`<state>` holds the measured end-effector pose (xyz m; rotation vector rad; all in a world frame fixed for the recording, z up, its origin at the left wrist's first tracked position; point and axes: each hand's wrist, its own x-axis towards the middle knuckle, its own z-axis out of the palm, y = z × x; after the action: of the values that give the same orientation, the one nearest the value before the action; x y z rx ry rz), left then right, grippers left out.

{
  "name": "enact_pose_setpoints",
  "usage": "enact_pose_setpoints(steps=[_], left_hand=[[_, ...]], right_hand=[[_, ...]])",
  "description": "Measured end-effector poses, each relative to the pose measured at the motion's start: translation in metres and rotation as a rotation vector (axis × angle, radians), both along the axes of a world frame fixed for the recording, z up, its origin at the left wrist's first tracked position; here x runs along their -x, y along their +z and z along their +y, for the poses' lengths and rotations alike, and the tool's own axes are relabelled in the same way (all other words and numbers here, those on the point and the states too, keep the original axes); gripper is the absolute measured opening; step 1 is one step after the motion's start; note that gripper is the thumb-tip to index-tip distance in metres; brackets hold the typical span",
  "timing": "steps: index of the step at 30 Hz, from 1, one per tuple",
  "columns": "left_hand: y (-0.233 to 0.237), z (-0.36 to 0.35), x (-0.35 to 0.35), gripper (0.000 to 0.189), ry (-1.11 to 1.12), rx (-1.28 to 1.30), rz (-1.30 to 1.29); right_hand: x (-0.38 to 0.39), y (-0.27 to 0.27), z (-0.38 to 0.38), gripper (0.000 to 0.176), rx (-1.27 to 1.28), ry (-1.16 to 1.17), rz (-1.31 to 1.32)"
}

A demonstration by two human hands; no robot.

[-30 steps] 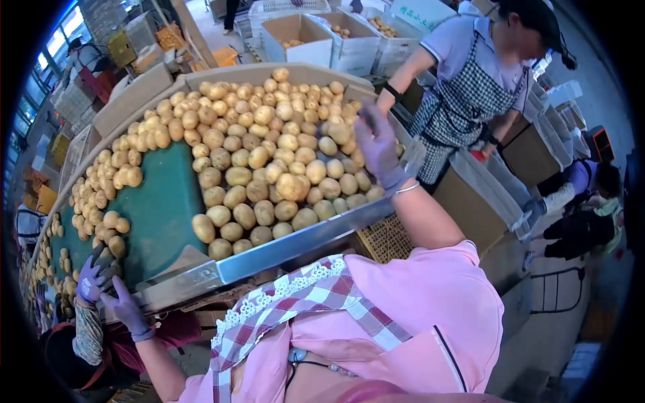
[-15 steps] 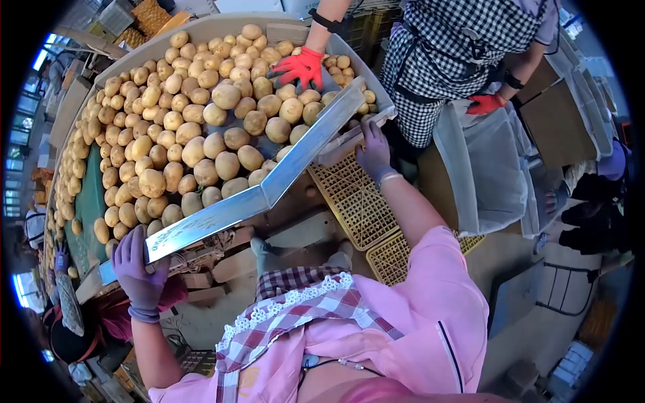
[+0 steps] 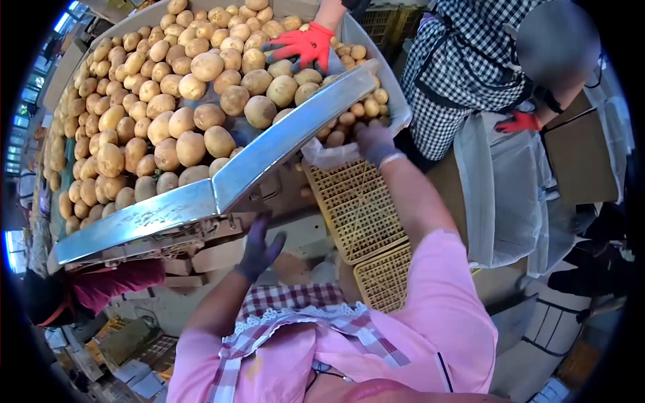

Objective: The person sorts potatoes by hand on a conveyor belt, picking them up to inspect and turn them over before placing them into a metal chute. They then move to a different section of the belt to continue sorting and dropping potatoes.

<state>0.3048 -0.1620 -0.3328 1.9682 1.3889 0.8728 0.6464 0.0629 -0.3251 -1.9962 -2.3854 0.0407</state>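
Note:
My left hand [image 3: 261,248], in a purple-grey glove, hangs below the metal rail [image 3: 289,138] with thumb and fingers apart and nothing in it. My right hand [image 3: 376,142], gloved alike, reaches into a pale-lined trough [image 3: 329,158] beyond the rail's right end. Small potatoes [image 3: 371,106] lie there, right by its fingers. The fingertips are partly hidden, so whether they grip a potato does not show. Larger potatoes [image 3: 161,127] cover the sorting table behind the rail.
A co-worker's red-gloved hand [image 3: 306,47] rests on the potatoes; the other red glove [image 3: 521,123] is by a lined box [image 3: 504,201]. Yellow plastic crates [image 3: 356,208] stand below the trough. Another person [image 3: 114,285] is at the lower left.
My left hand has left the rail's left end and moved right, towards my body. My right hand has gone from the trough's edge into the trough. The view has shifted.

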Motion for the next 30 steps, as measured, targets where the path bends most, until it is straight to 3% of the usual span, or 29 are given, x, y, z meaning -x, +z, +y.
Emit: enact_pose_setpoints(steps=[1,2,3,5,8,10,11,12,15,16,17,18,20,25,27,30], left_hand=[[-0.023,0.036,-0.033,0.06,0.035,-0.012,-0.168],[-0.004,0.096,-0.08,0.058,0.119,0.141,-0.336],[0.022,0.135,-0.107,0.056,0.183,0.341,-0.473],[-0.024,0.181,-0.128,0.051,0.463,0.258,-0.247],[-0.027,0.19,-0.111,0.038,0.389,0.564,0.167],[-0.037,0.161,-0.108,0.035,0.216,0.413,0.366],[-0.035,0.14,-0.112,0.033,0.238,0.379,0.348],[-0.031,0.119,-0.117,0.031,0.058,0.46,0.511],[-0.073,0.04,-0.133,0.031,-0.302,0.327,0.643],[-0.046,0.004,-0.149,0.033,-0.209,0.407,0.562],[-0.051,-0.026,-0.157,0.036,-0.273,0.453,0.477],[-0.076,-0.053,-0.163,0.039,-0.527,0.427,0.539],[-0.016,-0.089,-0.17,0.038,-0.689,0.757,0.334],[-0.035,-0.073,-0.142,0.036,-1.055,0.862,0.241],[-0.008,-0.055,-0.116,0.033,-0.935,0.77,0.164],[0.029,-0.017,-0.073,0.027,-0.484,0.677,0.089]], right_hand=[[0.0,0.011,-0.013,0.015,0.177,0.09,-0.124],[-0.002,-0.004,-0.034,0.017,-0.129,0.212,-0.096],[0.006,-0.012,-0.036,0.019,0.056,0.166,-0.111],[0.024,0.001,-0.062,0.018,0.179,0.145,-0.044],[0.033,0.008,-0.107,0.019,0.27,0.087,-0.015],[0.025,0.0,-0.141,0.019,0.289,0.106,-0.004],[0.016,-0.02,-0.158,0.019,0.322,0.096,-0.024],[0.005,-0.035,-0.173,0.019,0.345,0.079,-0.045],[-0.022,-0.014,-0.243,0.017,0.391,0.113,-0.105],[-0.035,-0.011,-0.268,0.018,0.406,0.141,-0.015],[-0.05,-0.018,-0.295,0.021,0.394,0.188,-0.017],[-0.067,-0.028,-0.328,0.018,0.287,0.247,0.074],[-0.086,-0.03,-0.382,0.018,0.351,0.207,0.132],[-0.084,-0.034,-0.432,0.019,0.502,0.02,0.197],[-0.078,-0.036,-0.432,0.02,0.529,-0.033,0.214],[-0.075,-0.033,-0.434,0.023,0.57,-0.071,0.208]])
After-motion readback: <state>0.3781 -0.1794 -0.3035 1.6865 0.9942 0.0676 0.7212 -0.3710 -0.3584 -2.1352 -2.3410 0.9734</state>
